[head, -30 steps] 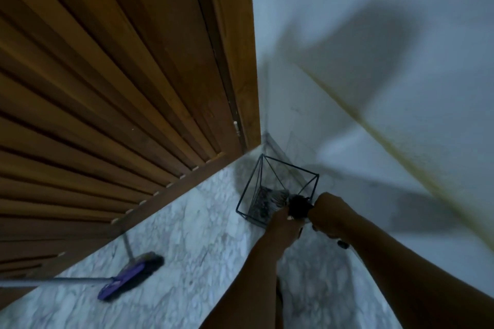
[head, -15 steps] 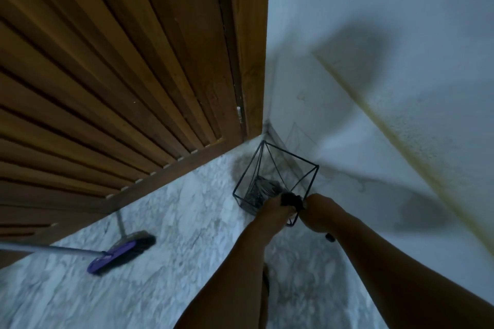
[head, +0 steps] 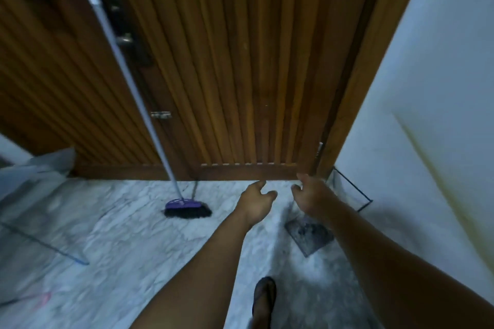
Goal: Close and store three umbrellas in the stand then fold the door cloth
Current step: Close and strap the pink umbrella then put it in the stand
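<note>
Fingers (head: 263, 184) of left hand (head: 254, 201) loosely curled, grasping nothing; fingers (head: 297, 187) of right hand (head: 311, 197) likewise relaxed and bent, also empty. Both hands held out side by side above the marble floor (head: 128, 235), a small gap between them, just short of the door's bottom rail. Wire umbrella stand (head: 352, 192) at the floor's right edge, in the corner where wooden door (head: 240, 75) meets white wall (head: 427, 115); only part of its black frame visible, the rest hidden behind the right forearm. Dark mesh base (head: 310, 232) of the stand showing between the two forearms, with something grey inside, too blurred to name. No telling whether any umbrella sits in it. Broom (head: 187, 208) with purple head and dark bristles standing on the floor near the door's threshold, to the left of the left hand, its pale handle leaning up against the door. Clear sheet-like object (head: 32, 176) at the floor's left edge, blurred. Thin blue-tipped rod (head: 53, 248) lying across the floor lower left. Sandalled foot (head: 263, 299) at the floor's near edge, between the arms.
</note>
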